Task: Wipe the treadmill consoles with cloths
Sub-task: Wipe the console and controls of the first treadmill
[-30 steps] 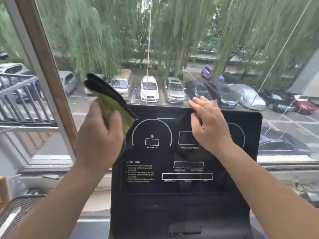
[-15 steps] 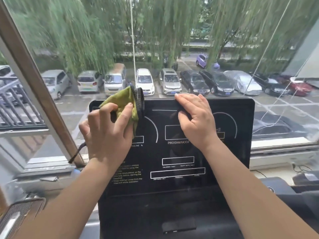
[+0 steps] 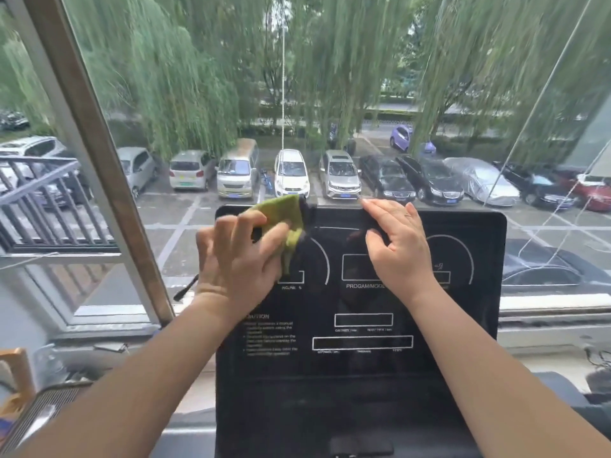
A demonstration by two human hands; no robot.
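Note:
A black treadmill console [image 3: 363,358] with white dial outlines and printed text fills the lower middle of the head view. My left hand [image 3: 234,262] grips a yellow-green cloth [image 3: 284,216] with a dark backing and presses it on the console's upper left corner. My right hand [image 3: 396,246] lies flat on the upper middle of the panel, its fingers reaching the top edge, with nothing in it.
A large window [image 3: 330,94] stands right behind the console, with a slanted wooden frame post [image 3: 109,193] at the left. A windowsill [image 3: 549,312] runs along the right. A ribbed grey object [image 3: 39,414] sits at the lower left.
My left hand brought the cloth down from the air at the console's left edge onto its upper left corner. My right hand stayed on the top of the panel.

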